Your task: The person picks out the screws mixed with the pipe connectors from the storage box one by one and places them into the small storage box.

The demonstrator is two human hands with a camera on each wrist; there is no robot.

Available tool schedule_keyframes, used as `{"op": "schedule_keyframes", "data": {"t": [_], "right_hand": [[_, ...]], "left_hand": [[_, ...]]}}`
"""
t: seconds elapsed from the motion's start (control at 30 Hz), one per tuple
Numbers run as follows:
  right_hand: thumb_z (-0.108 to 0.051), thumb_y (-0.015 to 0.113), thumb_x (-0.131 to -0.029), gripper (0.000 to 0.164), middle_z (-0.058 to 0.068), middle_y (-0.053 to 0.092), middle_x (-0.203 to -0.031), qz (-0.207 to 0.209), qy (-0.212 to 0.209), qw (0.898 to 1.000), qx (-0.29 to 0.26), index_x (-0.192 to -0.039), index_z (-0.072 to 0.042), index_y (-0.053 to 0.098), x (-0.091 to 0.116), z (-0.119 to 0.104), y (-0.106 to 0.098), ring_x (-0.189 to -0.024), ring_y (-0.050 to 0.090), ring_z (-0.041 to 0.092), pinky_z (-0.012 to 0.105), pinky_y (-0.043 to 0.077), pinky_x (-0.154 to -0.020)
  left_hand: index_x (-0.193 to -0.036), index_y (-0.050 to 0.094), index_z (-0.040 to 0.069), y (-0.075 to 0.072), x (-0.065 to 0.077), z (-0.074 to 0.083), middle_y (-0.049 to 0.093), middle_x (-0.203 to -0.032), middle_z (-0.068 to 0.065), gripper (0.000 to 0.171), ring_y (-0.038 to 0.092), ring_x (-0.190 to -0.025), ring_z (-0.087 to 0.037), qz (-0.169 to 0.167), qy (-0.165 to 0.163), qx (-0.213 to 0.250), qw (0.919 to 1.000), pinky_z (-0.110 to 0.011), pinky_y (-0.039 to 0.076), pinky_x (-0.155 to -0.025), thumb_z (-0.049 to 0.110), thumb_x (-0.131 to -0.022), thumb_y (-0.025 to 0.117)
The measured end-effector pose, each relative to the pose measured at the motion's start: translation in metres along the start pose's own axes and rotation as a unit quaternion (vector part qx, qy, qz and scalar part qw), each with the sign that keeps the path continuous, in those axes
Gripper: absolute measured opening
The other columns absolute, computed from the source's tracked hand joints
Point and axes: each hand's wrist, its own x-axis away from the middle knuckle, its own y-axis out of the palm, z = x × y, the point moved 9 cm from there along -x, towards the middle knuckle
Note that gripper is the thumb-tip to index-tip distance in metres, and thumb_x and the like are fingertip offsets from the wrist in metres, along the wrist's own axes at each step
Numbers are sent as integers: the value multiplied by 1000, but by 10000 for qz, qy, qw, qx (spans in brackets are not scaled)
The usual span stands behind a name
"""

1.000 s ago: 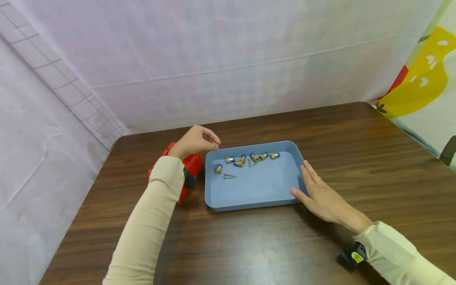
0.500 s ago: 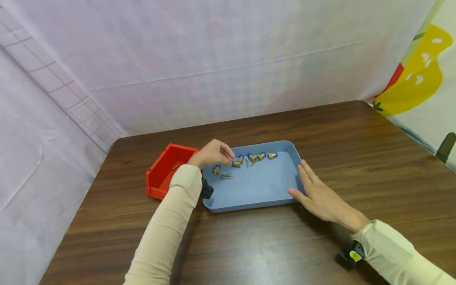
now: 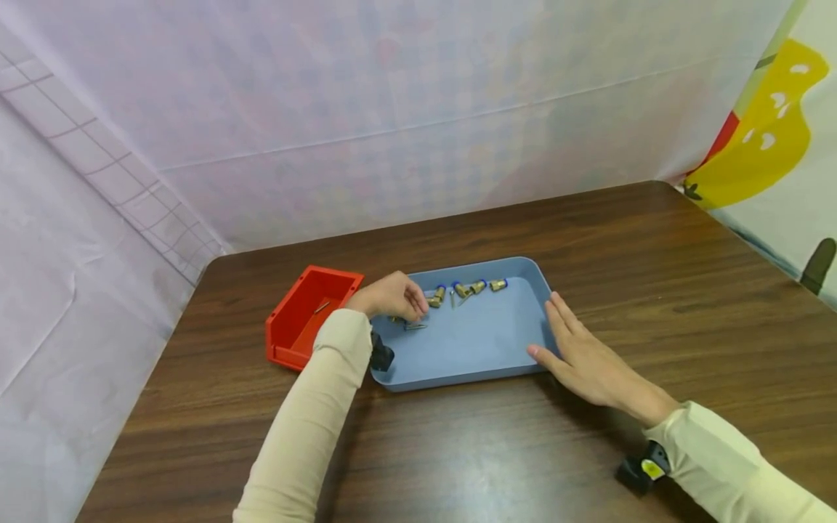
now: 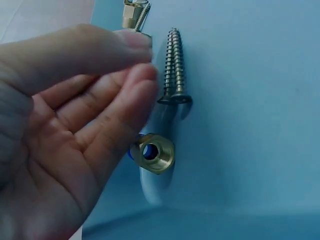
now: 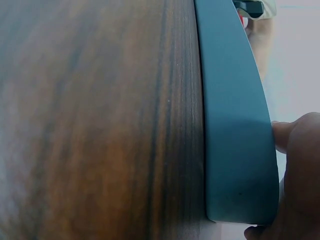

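My left hand (image 3: pixel 394 296) reaches over the left part of the blue tray (image 3: pixel 477 349). In the left wrist view its thumb and forefinger are close together with a small gap, right beside a pair of screws (image 4: pixel 175 65), and nothing shows between them. Just below the fingers lies a brass push-in fitting (image 4: pixel 159 154) with a blue collar, its threaded end facing the camera. My right hand (image 3: pixel 591 367) rests at the tray's right end, fingers straight along the wall and thumb over the rim. Several more brass fittings (image 3: pixel 478 286) lie along the tray's far side.
A red plastic bin (image 3: pixel 294 352) stands left of the tray, with a screw (image 3: pixel 321 307) inside. Another screw (image 3: pixel 453 298) lies among the far fittings. Behind the brown wooden table (image 3: pixel 523 450) hangs a pale cloth (image 3: pixel 392 145).
My left hand has moved right from above the red bin, then down toward the screws in the tray, bringing the bin into view. My right hand stays at the tray's right end.
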Motion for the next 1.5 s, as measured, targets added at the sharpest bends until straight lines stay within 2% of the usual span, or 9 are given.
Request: {"op": "schedule_keyframes", "data": {"t": [0.13, 0.37, 0.6, 0.97, 1.13, 1.27, 1.5], "right_hand": [[-41, 44, -100, 81, 28, -3, -157, -13, 1, 10000, 6, -147, 13, 7, 0, -1, 1, -144, 8, 44, 61, 22, -108], [-42, 43, -100, 81, 27, -4, -157, -42, 30, 10000, -25, -147, 13, 7, 1, 0, 1, -144, 6, 42, 61, 20, -109], [-41, 43, -100, 80, 28, -3, -156, -25, -17, 10000, -33, -147, 13, 7, 1, -1, 2, -144, 7, 43, 61, 21, -108], [-41, 42, -100, 80, 28, -4, -156, -70, -26, 10000, -55, -147, 13, 6, 1, -2, 2, -144, 4, 43, 61, 19, -109], [-41, 42, -100, 80, 28, -4, -156, -72, -13, 10000, -48, -147, 13, 6, 0, -3, 2, -144, 4, 42, 61, 19, -109], [-42, 42, -100, 80, 28, -4, -156, -57, -22, 10000, -31, -147, 13, 6, 0, -3, 2, -144, 5, 43, 61, 19, -109], [-42, 42, -100, 81, 28, -5, -156, -55, 5, 10000, 4, -147, 13, 5, -1, 1, 1, -144, 4, 43, 61, 19, -109]], "left_hand": [[-89, 71, 2, 2, -1, -4, 70, -84, -7, 12, 60, -71, -14, -82, -78, -118, 9999, -25, 54, -67, -3, -77, 72], [-86, 71, 4, 3, -1, -6, 69, -82, -5, 12, 58, -70, -15, 10, -206, -350, 9992, -25, 54, -68, -4, -77, 73], [-82, 73, 5, 6, -2, -7, 68, -77, -4, 7, 57, -66, -14, 9, -177, -572, 9982, -24, 53, -66, -1, -79, 73], [-85, 73, 4, 8, -2, -6, 65, -74, -2, 4, 53, -66, -13, -27, -90, -967, 9953, -22, 48, -61, 4, -81, 73], [-86, 73, 5, 6, -1, -5, 66, -75, -3, 4, 52, -65, -12, -43, -78, -749, 9971, -22, 47, -60, 4, -81, 73], [-86, 73, 5, 3, -1, 1, 68, -79, -4, 5, 52, -65, -13, -52, 30, -600, 9982, -23, 48, -60, 5, -82, 72], [-90, 72, 1, -6, 0, 18, 69, -87, -7, 8, 58, -72, -16, -18, 327, -449, 9985, -32, 55, -72, 2, -83, 70]]}}
